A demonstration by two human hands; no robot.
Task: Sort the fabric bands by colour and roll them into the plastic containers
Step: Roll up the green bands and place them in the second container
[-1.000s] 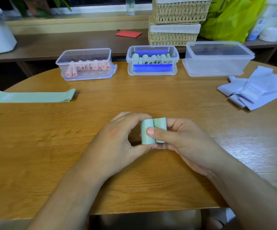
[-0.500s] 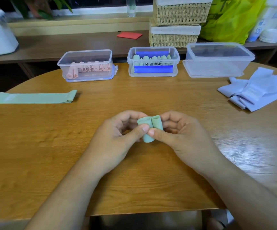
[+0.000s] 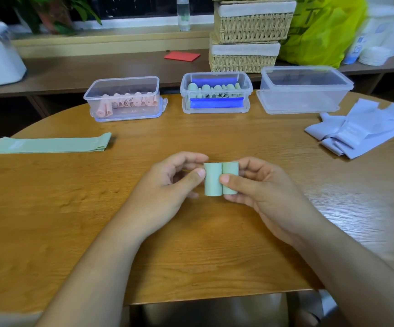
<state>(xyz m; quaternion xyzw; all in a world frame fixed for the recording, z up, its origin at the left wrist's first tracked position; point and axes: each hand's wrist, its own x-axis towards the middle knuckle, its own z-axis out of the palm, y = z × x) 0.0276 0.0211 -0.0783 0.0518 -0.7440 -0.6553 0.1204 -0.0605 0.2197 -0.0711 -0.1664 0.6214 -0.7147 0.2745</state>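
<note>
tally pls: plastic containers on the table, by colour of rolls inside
pink-roll container: 1
green-roll container: 1
container with no rolls visible: 1
Total: 3

The one camera rides on my head and looks forward and down over the wooden table, so my forearms enter from the bottom edge. My left hand and right hand meet close beneath it, holding the green roll near the middle of the frame. It faces the table's far side, where the row of plastic containers stands small near the top with a shelf behind it (the wide lens takes in the table nearly from side to side, and its near rim too).
</note>
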